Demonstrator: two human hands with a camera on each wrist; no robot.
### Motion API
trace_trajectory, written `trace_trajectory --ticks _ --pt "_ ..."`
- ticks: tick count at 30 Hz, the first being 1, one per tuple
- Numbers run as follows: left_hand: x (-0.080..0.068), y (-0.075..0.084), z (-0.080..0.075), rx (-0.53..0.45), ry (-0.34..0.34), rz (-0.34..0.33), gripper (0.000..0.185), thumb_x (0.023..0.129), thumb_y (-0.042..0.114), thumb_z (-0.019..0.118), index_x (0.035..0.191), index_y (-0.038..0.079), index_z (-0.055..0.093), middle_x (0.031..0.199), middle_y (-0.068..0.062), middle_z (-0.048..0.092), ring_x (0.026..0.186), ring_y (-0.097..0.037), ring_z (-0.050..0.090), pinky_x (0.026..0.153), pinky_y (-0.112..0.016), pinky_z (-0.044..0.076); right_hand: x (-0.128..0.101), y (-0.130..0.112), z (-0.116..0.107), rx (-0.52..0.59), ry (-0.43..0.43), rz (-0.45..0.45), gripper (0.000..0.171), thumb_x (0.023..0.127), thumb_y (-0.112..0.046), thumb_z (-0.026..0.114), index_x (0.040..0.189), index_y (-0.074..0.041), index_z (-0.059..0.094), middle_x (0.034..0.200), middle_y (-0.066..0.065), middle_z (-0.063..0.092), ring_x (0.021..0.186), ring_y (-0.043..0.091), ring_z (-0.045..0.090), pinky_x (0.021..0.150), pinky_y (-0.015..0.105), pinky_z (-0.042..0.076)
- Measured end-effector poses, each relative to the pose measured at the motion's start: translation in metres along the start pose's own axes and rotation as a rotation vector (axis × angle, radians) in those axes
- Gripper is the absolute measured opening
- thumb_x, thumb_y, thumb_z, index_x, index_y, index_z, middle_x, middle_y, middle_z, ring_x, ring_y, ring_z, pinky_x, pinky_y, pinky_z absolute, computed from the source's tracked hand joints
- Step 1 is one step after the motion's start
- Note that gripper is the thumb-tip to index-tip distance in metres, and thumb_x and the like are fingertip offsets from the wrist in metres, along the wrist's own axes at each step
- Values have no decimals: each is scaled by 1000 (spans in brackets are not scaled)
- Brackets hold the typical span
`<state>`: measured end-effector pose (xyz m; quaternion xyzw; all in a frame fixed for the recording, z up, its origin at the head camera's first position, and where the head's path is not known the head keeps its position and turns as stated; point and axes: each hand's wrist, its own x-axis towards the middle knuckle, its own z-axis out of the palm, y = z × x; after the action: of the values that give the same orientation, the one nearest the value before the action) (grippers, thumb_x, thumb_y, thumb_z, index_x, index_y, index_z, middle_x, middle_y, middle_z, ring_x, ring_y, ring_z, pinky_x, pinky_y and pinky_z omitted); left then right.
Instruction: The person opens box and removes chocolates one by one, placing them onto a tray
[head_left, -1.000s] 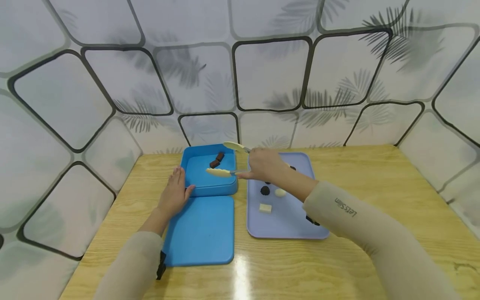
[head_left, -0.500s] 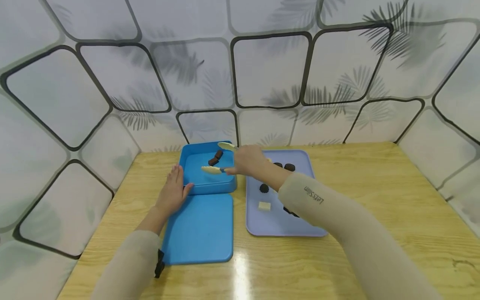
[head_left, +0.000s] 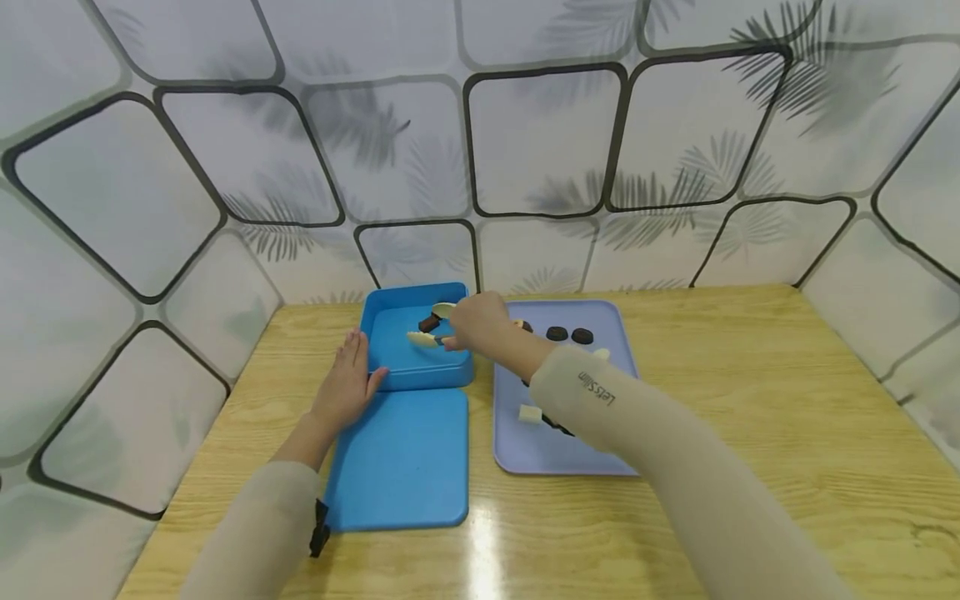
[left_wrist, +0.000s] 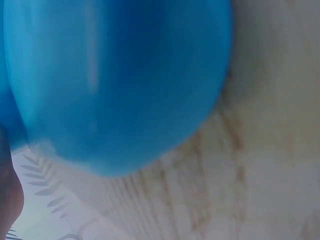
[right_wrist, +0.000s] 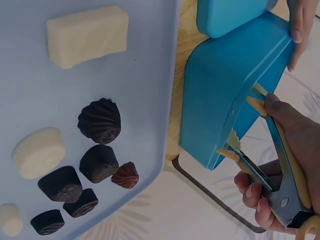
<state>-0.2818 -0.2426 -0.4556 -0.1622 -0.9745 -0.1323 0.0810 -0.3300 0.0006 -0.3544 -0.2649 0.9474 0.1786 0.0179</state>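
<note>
My left hand (head_left: 345,379) rests with straight fingers along the left wall of a blue box (head_left: 405,382), thumb at its front corner. My right hand (head_left: 483,323) grips a pair of tongs (right_wrist: 286,197) with metal arms and cream tips. Both tips are apart and reach down inside the box. A brown chocolate (head_left: 429,324) lies on the box floor between them; the farther tip hides the second piece seen there earlier. In the right wrist view, the box wall covers most of the tips, so contact with a chocolate cannot be told.
A flat blue lid (head_left: 405,467) lies in front of the box. To the right is a lilac tray (head_left: 525,458) with dark chocolates (right_wrist: 100,120), a cream block (right_wrist: 87,36) and rounded cream pieces (right_wrist: 39,152). A patterned wall (head_left: 547,150) stands behind the wooden table (head_left: 720,375).
The right hand has moved left from above the tray with the tongs, then lowered their tips into the box, drawing them closer together. The left hand stays in place.
</note>
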Motion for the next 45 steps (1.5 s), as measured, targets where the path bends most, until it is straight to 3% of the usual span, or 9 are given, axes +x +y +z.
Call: trace_trajectory --ticks 5,14,24,32,37,45 --pt "0 -1 2 1 12 4 71 102 35 38 142 -19 16 150 -35 14 141 -45 11 115 -53 14 4 -1 1 -7 37 9 62 88 -62 51 50 -17 32 51 -5 20 45 9 21 39 22 21" --pt "2 1 1 -20 17 -5 68 101 28 43 141 -20 15 150 -35 12 141 -46 11 114 -54 14 9 -4 0 53 -22 24 51 88 -57 56 58 -17 43 56 -5 32 48 8 32 39 22 27" --pt "4 1 1 -26 12 -15 68 100 23 47 141 -20 15 150 -36 12 141 -45 10 115 -53 13 10 -4 3 43 -1 18 46 89 -51 59 61 -17 48 58 -5 38 50 9 36 39 23 30" --pt "3 0 3 -28 16 -11 67 101 24 45 141 -20 15 150 -36 12 141 -46 10 114 -54 13 7 -3 7 14 13 10 52 89 -53 57 57 -16 42 52 -4 29 48 9 29 39 23 27" --pt "1 0 3 -40 31 -6 68 102 26 42 140 -22 14 149 -38 11 140 -48 10 113 -56 14 6 -2 10 41 6 9 52 89 -55 57 57 -16 43 54 -4 34 50 10 34 41 24 31" --pt "2 2 1 -57 -17 -41 70 102 25 42 142 -20 7 151 -36 5 141 -46 4 113 -55 13 -1 7 17 76 30 -6 52 89 -56 55 58 -17 41 55 -5 34 50 9 32 39 22 29"
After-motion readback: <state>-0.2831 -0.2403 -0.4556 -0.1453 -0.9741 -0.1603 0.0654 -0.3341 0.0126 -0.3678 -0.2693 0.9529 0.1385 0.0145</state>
